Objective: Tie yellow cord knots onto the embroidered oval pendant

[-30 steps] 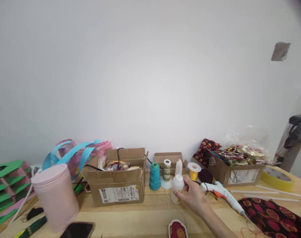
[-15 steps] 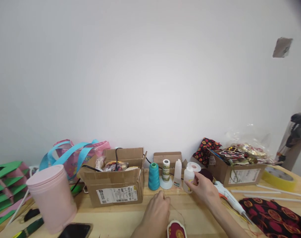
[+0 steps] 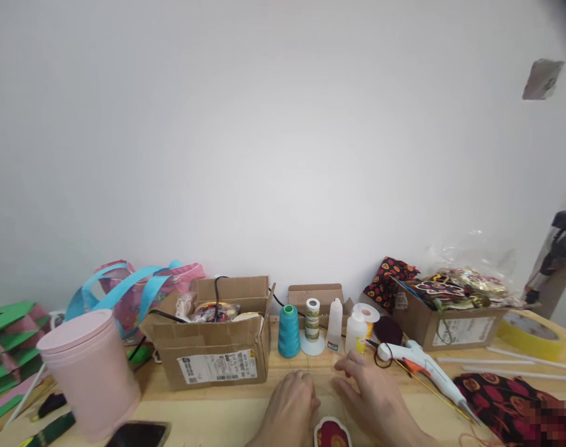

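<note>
My left hand (image 3: 290,403) rests low over the table with its fingers pinched together, on what looks like a thin thread, barely visible. Just to its right is my right hand (image 3: 373,397), fingers and thumb apart, with nothing seen in it. Between the two, at the bottom edge, lies a dark red patch with a white border and gold motif (image 3: 332,433), partly cut off. A small white bottle with a yellow label (image 3: 355,333) stands behind my right hand, apart from it. Beside that bottle is a slim white bottle (image 3: 334,326).
Teal thread (image 3: 289,332) and a gold-green spool (image 3: 312,323) stand behind my hands. Cardboard boxes flank them, left (image 3: 213,357) and right (image 3: 464,329). A glue gun (image 3: 434,369) and patterned cloth (image 3: 501,400) lie right; a pink canister (image 3: 87,372) and phone (image 3: 138,434) are left.
My right hand has let go of the small yellow-labelled bottle and come back toward me, beside my left hand. The bottle stays standing. My left hand has moved little.
</note>
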`<action>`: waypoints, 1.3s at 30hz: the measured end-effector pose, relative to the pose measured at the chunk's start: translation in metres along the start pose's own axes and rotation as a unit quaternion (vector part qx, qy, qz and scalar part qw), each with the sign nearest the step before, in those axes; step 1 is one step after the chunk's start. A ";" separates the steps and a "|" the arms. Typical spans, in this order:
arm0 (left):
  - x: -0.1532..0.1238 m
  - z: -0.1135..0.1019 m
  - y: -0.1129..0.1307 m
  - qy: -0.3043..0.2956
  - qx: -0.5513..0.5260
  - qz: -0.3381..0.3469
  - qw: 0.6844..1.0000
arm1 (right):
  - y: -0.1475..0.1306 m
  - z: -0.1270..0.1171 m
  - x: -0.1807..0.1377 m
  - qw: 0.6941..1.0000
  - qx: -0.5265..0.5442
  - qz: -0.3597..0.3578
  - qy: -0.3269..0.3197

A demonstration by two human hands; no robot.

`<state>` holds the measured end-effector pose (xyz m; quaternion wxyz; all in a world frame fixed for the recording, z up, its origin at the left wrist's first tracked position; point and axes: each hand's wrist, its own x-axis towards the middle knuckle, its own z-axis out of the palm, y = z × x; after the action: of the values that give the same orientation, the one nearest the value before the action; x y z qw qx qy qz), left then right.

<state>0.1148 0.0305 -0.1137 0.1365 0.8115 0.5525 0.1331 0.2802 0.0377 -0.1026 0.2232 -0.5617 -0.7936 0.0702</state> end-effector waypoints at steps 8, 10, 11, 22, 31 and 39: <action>-0.021 -0.032 0.003 0.087 -0.175 -0.031 0.980 | -0.012 0.006 0.012 0.999 0.025 -0.021 0.018; -0.018 -0.033 -0.002 0.121 -0.179 -0.031 0.976 | -0.017 -0.007 0.027 0.997 -0.029 -0.023 0.075; -0.018 -0.032 -0.005 0.131 -0.178 -0.032 0.975 | -0.020 -0.014 0.035 0.992 -0.063 -0.034 0.104; -0.025 -0.011 -0.015 0.110 -0.160 -0.027 0.981 | -0.046 -0.039 0.085 0.956 -0.217 -0.163 0.113; -0.025 -0.011 -0.016 0.116 -0.173 -0.035 0.977 | -0.027 -0.066 0.061 0.971 -0.138 -0.189 0.042; -0.020 -0.006 -0.013 0.147 -0.281 -0.020 0.948 | -0.022 -0.106 0.038 0.971 -0.059 -0.231 0.022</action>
<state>0.0944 0.0173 -0.1144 0.2788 0.7006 0.5228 0.3977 0.2967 0.0502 0.0100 0.2169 -0.3769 -0.8995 -0.0426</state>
